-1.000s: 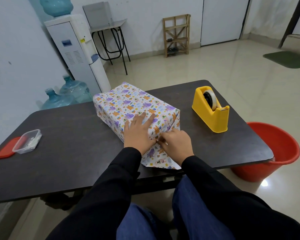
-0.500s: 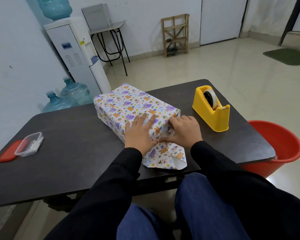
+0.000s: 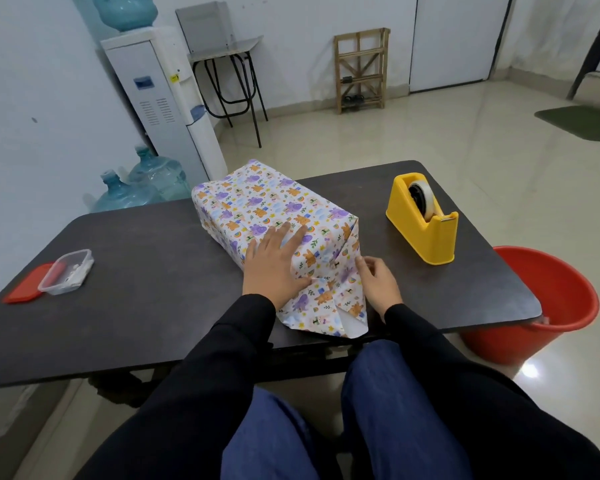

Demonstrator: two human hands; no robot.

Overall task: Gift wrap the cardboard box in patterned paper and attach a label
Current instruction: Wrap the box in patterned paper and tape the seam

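Cardboard box (image 3: 267, 206) lying mid-desk (image 3: 136, 306), covered in patterned paper (image 3: 326, 306), near end right under the left hand (image 3: 274, 268) — palm flat on top, fingers straight and spread. Right hand (image 3: 380, 287) just beside the loose end flap, fingertips touching its right edge — pinching or merely resting, cannot tell. Yellow tape dispenser (image 3: 423, 230) nearby, further right.
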